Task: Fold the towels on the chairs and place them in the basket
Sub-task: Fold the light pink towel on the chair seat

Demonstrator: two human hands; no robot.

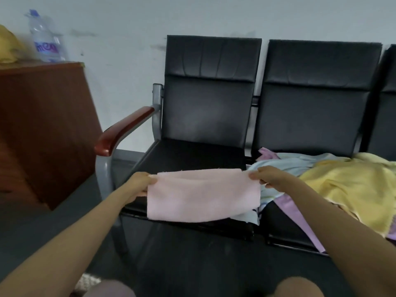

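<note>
A pale pink towel (203,195), folded over, hangs stretched between my hands above the front of the left black chair (210,112). My left hand (140,184) pinches its left upper corner. My right hand (266,175) pinches the right upper corner. On the seat of the middle chair (317,99) lies a heap of towels: a yellow one (347,187), a light blue one (285,163) and a lilac one (293,213) that hangs over the front edge. No basket shows clearly in view.
A brown wooden desk (42,125) stands at the left, with a plastic water bottle (46,39) and a yellow cloth (8,43) on top. The left chair has a wooden armrest (122,130). A woven edge (87,282) shows near my knees at the bottom.
</note>
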